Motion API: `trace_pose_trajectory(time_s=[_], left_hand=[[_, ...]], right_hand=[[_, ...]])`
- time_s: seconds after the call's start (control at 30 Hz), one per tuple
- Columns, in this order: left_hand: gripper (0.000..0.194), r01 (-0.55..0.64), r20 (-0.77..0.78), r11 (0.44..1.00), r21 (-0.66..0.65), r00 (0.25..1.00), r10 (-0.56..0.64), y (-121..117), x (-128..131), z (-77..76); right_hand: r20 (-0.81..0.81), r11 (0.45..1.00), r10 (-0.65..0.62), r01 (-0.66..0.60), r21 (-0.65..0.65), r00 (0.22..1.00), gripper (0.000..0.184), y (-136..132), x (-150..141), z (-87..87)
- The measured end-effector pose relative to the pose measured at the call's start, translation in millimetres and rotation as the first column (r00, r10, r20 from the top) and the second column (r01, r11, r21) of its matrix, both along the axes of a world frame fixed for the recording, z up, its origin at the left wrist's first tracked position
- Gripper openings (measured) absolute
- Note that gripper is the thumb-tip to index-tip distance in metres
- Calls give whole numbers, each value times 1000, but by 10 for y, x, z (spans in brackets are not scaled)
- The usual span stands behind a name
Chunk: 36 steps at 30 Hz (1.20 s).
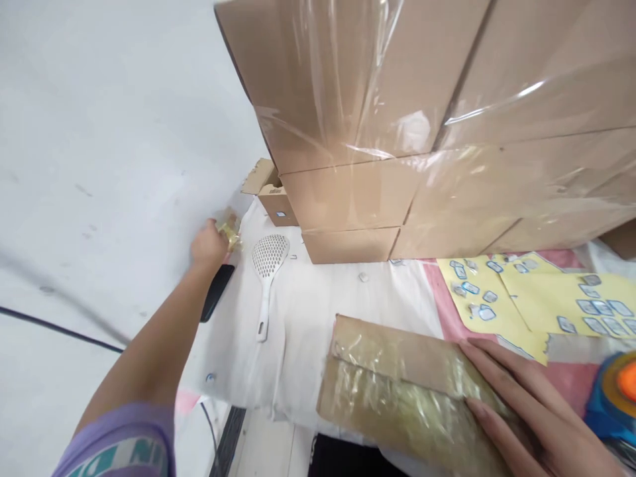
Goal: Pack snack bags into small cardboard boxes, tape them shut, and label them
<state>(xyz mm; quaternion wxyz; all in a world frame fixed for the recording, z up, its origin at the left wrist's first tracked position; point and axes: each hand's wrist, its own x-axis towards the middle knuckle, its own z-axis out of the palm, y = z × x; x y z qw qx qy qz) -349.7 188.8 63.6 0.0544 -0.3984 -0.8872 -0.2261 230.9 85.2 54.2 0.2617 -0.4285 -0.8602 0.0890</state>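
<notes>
My left hand reaches out to the far left, beside the white wall. Its fingers are closed on a crumpled piece of clear, yellowish tape. In front, my right hand grips the right end of a small cardboard box, fingers stretched along it. Shiny tape covers much of that box, which lies at a slant near the table's front edge. A black phone-like object is just below my left hand. To its right lies a white slotted skimmer.
Stacked cartons under clear film rise at the back. A small open box stands left of them. Yellow sheets with several blue-edged stickers lie at right, near a blue and orange tape dispenser. White sheeting covers the table.
</notes>
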Motion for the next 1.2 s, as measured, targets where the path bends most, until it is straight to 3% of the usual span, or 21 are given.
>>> trace_pose_trajectory(time_s=[0.07,0.13,0.2,0.27,0.3,0.33,0.37,0.47,0.53,0.6,0.67,0.77,0.93,1.07,1.13,1.2], left_hand=[[36,76,-23,997,18,997,-76,-278,317,49],[41,237,-38,970,49,971,-235,-674,767,70],[38,479,-65,874,81,877,-475,-1120,1297,95],[46,834,-252,542,98,548,-798,-1514,1849,147],[53,910,-284,415,16,402,-871,-1665,2115,180],[60,935,-289,345,-80,309,-906,-1779,2363,212],[65,935,-291,318,-156,264,-919,-1859,2586,238],[63,884,-341,431,-181,355,-871,-1944,3055,256],[61,847,-352,505,-166,428,-833,-1944,3204,226],[64,817,-345,544,-191,462,-817,-1942,3271,188],[66,791,-346,572,-217,485,-803,-1946,3307,159],[65,774,-355,592,-226,500,-790,-1949,3350,144],[57,778,-326,602,-182,530,-783,-1942,3406,176],[57,768,-322,624,-143,561,-763,-1972,3453,208],[53,764,-309,635,-117,579,-754,-1993,3483,220],[46,762,-290,640,-92,595,-750,-2013,3514,224]], right_hand=[[-38,999,-14,12,-42,999,52,-20,-50,95],[-75,995,-32,25,-93,997,48,-48,-71,145],[-119,991,-41,25,-133,992,42,-79,-66,159],[-154,986,-38,12,-165,987,38,-106,-48,161],[-167,984,-31,1,-177,985,37,-116,-40,164],[-177,981,-20,-14,-192,984,36,-123,-34,171],[-186,978,-10,-29,-207,983,36,-129,-31,180],[-220,970,5,-57,-234,975,38,-144,-18,202],[-262,972,13,-74,-225,965,40,-167,26,189],[-341,989,-24,-29,-147,940,41,-210,134,147],[-462,989,-137,150,-8,876,38,-275,318,87],[-629,870,-320,482,100,709,24,-387,699,-7],[-711,701,-540,708,-84,450,32,-417,1348,-206],[-739,681,-632,621,-387,233,58,-294,1596,-379],[-754,680,-615,639,-360,231,62,-279,1549,-396],[-755,684,-548,713,-156,360,58,-305,1411,-363]])
